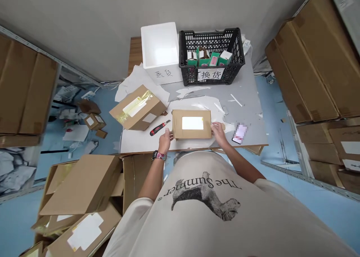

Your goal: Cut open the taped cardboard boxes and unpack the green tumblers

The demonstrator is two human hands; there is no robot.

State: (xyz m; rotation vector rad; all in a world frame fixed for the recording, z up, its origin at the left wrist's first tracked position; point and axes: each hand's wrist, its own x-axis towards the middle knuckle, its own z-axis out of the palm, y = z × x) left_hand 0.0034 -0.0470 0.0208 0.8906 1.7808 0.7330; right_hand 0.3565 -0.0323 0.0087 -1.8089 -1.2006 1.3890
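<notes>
A small cardboard box [191, 134] with a white label on its top lies near the table's front edge, between my two hands. My left hand [165, 140], with a watch and a patterned band at the wrist, holds the box's left end. At the opposite end, my right hand [218, 133] grips the right side, its fingertips partly hidden by the box edge. A red and black utility knife [158, 129], blade out, rests just beyond my left hand. Behind it a larger taped cardboard box [135, 110] sits at an angle.
At the table's back stand a white foam bin [165, 75] and a black plastic crate [185, 75] holding several green and white small boxes [214, 59]. A phone [239, 133] lies on the right. Cartons [84, 189] are piled lower left; shelves with large cartons [306, 62] flank the table.
</notes>
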